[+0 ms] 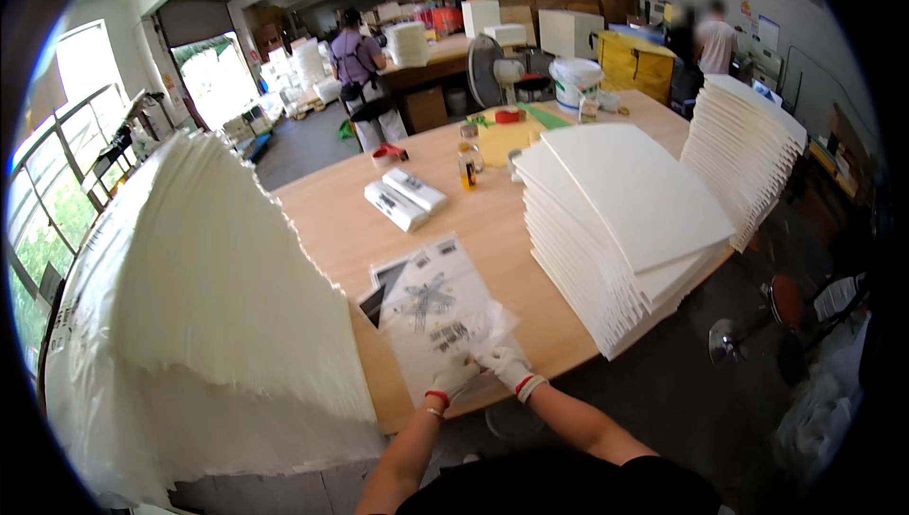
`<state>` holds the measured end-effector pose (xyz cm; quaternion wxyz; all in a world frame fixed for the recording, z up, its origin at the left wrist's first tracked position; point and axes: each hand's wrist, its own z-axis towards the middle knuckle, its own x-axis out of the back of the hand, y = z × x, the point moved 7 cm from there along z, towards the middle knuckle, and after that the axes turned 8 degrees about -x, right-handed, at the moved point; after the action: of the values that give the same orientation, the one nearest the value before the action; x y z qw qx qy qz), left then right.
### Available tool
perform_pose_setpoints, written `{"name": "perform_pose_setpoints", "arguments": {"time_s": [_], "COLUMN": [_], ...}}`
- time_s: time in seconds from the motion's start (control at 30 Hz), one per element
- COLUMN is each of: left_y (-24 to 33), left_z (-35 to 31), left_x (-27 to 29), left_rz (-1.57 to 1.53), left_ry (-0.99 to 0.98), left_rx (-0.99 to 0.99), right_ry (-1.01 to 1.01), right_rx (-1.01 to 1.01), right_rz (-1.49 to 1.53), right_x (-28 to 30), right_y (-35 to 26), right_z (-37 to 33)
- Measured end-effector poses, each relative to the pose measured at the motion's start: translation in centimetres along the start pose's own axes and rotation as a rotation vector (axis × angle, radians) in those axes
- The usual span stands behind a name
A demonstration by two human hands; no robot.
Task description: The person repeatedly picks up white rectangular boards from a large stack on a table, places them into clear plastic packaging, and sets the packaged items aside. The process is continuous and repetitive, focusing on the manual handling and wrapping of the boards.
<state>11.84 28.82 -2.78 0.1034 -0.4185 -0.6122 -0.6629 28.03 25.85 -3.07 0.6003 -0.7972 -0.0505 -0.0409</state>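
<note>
A clear plastic bag (443, 305) with dark printing lies flat at the table's near edge. My left hand (454, 379), in a white glove with a red cuff, is closed on the bag's near edge. Close beside it, my right hand (508, 369), gloved the same way, pinches the same edge near the bag's right corner. The fingertips of both hands almost meet. Beneath the bag's left side, a dark and white flat piece (376, 305) sticks out. Farther up the wooden table (331, 203) lie two white wrapped packs (396, 206).
A tall pile of thin white sheets (218, 278) rises on the left. Stacked white panels (625, 193) stand right, with another stack (743, 136) beyond. A bottle (467, 172), red tape dispenser (388, 155) and bucket (575, 84) sit farther back. Two people work in the background.
</note>
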Motion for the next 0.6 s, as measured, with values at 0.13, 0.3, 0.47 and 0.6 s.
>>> {"name": "perform_pose_setpoints", "arguments": {"time_s": [0.13,0.3,0.47,0.6], "left_y": [-5.8,-5.8,7.2,9.3], "left_z": [1.4,3.0,1.9,0.8], "left_x": [5.0,9.5,13.0,14.9], "left_rz": [-1.063,-0.7,-0.408,-0.026], "left_ry": [0.337,0.403,0.324,0.393], "left_rx": [0.129,0.145,-0.161,-0.307], "right_ry": [0.428,0.296,-0.015,0.07], "right_rx": [0.381,0.743,0.521,0.468], "right_rz": [-0.751,-0.75,-0.85,-0.923], "right_x": [3.0,0.2,-7.8,-6.9], "right_y": [-2.2,-12.0,-8.4,-3.5], "right_z": [-0.4,-4.2,2.8,3.8]}}
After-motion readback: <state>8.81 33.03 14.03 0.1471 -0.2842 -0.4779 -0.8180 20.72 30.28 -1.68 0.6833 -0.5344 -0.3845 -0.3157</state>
